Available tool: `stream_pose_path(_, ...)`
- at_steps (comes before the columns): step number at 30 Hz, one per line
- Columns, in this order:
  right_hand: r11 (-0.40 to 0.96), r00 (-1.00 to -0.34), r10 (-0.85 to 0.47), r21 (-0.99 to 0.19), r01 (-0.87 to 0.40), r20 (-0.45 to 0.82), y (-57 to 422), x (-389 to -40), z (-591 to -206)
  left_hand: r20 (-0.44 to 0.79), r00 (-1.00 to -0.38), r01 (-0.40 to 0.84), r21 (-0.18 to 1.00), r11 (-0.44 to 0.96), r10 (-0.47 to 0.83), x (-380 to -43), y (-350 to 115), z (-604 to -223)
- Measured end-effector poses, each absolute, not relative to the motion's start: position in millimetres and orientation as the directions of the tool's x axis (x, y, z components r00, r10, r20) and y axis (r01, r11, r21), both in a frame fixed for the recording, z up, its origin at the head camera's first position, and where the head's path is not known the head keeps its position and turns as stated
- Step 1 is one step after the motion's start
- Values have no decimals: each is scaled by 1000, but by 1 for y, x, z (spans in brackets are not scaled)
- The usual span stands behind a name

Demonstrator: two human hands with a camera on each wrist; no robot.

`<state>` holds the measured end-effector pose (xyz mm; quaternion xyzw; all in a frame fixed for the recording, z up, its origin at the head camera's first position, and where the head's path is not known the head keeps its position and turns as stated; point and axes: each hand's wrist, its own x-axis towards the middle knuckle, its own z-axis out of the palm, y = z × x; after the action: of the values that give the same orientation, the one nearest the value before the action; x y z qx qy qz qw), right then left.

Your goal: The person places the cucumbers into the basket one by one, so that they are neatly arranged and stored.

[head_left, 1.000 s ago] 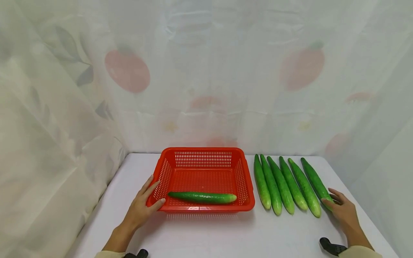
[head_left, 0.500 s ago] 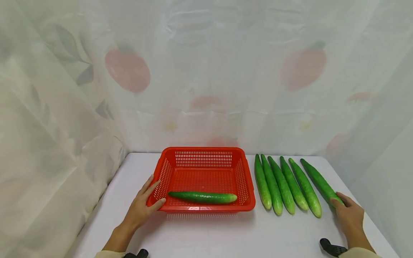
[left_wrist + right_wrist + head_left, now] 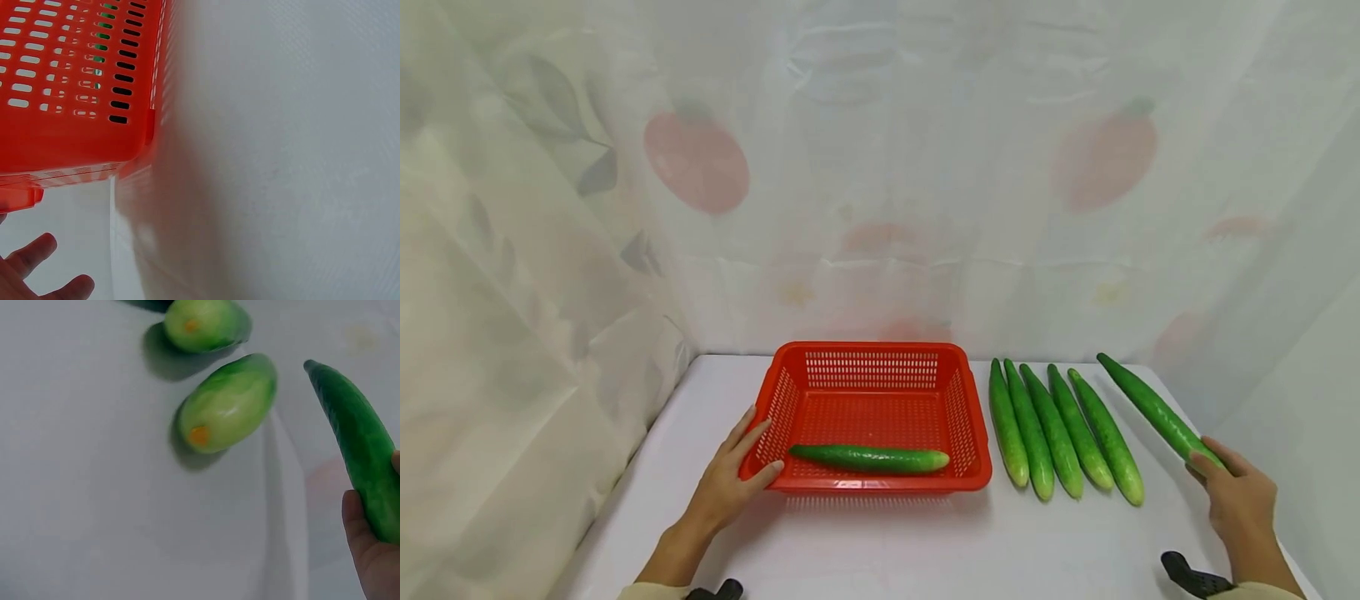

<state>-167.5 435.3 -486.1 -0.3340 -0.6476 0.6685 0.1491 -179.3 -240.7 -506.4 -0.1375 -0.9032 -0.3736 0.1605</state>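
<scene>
My right hand (image 3: 1243, 492) grips a long green cucumber (image 3: 1157, 412) by its paler near end; the dark tip points away and to the left, raised over the table's right side. In the right wrist view the thumb and a fingertip lie on either side of the cucumber (image 3: 359, 434). My left hand (image 3: 726, 483) rests at the left rim of a red plastic basket (image 3: 880, 484), fingers spread and fairly straight. Part of that hand is outside the left wrist view, beside the basket wall (image 3: 75, 140). One cucumber (image 3: 868, 459) lies crosswise inside the basket near its front.
Several more cucumbers lie side by side right of the basket, the rightmost cucumber (image 3: 1107, 437) closest to my right hand. The white table (image 3: 925, 550) meets a pale printed curtain (image 3: 880, 167) at the back and sides.
My right hand has closed round the rightmost cucumber's near end, lifted it off the table and drawn it to the right. The left hand and basket have stayed put.
</scene>
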Motion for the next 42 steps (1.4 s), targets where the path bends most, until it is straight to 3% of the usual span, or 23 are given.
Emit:
stream_pose_path(10, -111, -904, 428, -993, -32, -18, 426, -159, -458, 380, -916, 360, 631, 687, 130, -179, -241, -506)
stream_pose_path(15, -222, -951, 290, -959, -174, 106, 417, -159, -441, 376, -918, 355, 627, 694, 130, -180, -241, -506)
stream_pose_path(19, -301, -959, 207, -920, -250, 193, 410, -162, -428, 380, -916, 358, 624, 695, 130, -181, -241, -505)
stream_pose_path(28, -321, -948, 93, -892, -317, 303, 390, -165, -416, 391, -913, 354, 622, 699, 115, -177, -244, -506)
stream_pose_path(42, -230, -898, -108, -890, -395, 426, 365, -167, -396, 375, -918, 353, 631, 691, 126, -180, -242, -507)
